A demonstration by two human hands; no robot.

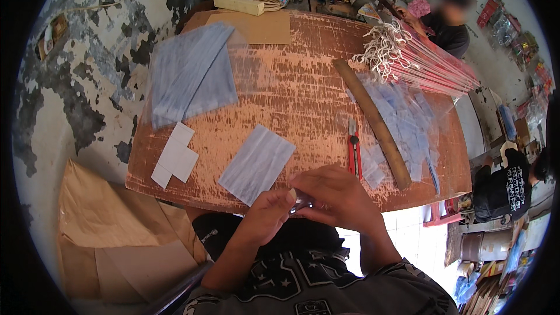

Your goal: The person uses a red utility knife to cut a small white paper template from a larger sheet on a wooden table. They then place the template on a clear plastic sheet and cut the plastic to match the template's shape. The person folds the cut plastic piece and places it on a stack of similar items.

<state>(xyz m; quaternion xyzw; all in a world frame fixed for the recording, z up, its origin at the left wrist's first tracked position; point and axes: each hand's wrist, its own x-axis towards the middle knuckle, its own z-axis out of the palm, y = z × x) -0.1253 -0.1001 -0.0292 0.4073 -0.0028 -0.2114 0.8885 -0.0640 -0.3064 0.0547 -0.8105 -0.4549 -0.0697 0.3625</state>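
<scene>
At the counter's (303, 81) near edge both hands pinch one small clear sleeve (301, 203): left hand (269, 213) beneath, right hand (338, 195) over it, grips closed on it.

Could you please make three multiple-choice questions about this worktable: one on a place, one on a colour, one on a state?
1. Where does the utility knife lie?
A. beside the long wooden ruler
B. on the floor
C. on the cardboard

2. What colour is the knife's handle?
A. green
B. red
C. yellow

3. What are the hands doing?
A. resting flat, apart
B. holding the ruler
C. together on a small clear piece

Answers: 1 A, it lies just left of the ruler. 2 B, the body is red. 3 C, the left hand and right hand pinch it.
</scene>
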